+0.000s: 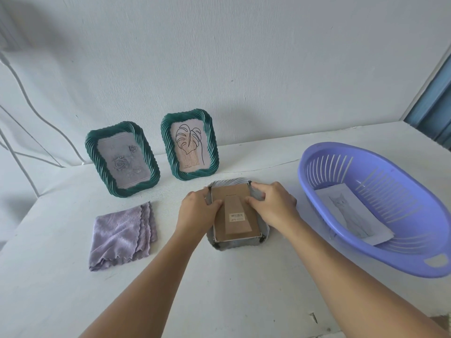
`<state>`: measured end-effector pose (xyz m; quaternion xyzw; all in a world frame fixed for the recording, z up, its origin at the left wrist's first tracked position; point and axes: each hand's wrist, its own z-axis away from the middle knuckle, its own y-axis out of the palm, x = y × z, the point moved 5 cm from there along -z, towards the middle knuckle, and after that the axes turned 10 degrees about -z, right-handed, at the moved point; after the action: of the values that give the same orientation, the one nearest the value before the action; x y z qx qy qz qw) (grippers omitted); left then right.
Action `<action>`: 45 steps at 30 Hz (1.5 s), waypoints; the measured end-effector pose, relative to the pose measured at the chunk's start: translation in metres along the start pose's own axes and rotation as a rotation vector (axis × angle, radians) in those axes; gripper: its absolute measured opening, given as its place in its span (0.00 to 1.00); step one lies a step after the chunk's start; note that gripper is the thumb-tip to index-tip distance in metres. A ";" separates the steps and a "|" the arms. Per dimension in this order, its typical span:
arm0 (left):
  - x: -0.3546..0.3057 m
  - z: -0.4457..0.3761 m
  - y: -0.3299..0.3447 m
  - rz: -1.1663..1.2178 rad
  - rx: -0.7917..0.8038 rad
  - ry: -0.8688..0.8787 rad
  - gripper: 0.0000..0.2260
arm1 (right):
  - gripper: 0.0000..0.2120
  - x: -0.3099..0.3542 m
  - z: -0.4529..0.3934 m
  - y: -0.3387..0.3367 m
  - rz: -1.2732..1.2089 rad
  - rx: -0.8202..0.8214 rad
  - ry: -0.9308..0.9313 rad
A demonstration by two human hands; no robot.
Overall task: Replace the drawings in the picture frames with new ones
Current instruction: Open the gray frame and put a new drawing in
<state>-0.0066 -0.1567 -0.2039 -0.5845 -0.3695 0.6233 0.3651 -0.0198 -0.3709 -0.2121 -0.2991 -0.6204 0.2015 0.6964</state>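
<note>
A grey picture frame (260,242) lies face down on the white table, its brown cardboard back (238,217) with a folded stand facing up. My left hand (196,211) presses on the back's left edge with thumb and fingers. My right hand (272,203) rests on the right edge, one finger at the top right clip and the thumb on the cardboard. Two green frames stand against the wall: the left one (122,158) holds a rose drawing, the right one (190,143) a leaf drawing. A cat drawing (351,212) lies in the purple basket (380,250).
A folded lilac cloth (122,236) lies left of the face-down frame. The white wall runs close behind the standing frames. White cables hang at the far left. The table's right end meets a blue door frame (434,103).
</note>
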 end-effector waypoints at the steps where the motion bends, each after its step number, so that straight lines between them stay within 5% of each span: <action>1: 0.001 0.000 0.000 -0.003 0.000 0.002 0.11 | 0.24 0.000 0.000 0.000 -0.009 -0.003 0.001; 22: -0.002 0.006 -0.003 0.295 0.022 -0.117 0.17 | 0.22 0.001 0.000 -0.002 -0.059 -0.029 0.009; 45: 0.003 0.005 0.006 0.312 0.023 -0.168 0.23 | 0.22 0.001 -0.002 -0.005 -0.076 -0.010 0.026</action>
<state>-0.0122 -0.1568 -0.2100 -0.5765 -0.2965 0.7231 0.2384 -0.0178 -0.3744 -0.2086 -0.2817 -0.6232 0.1679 0.7100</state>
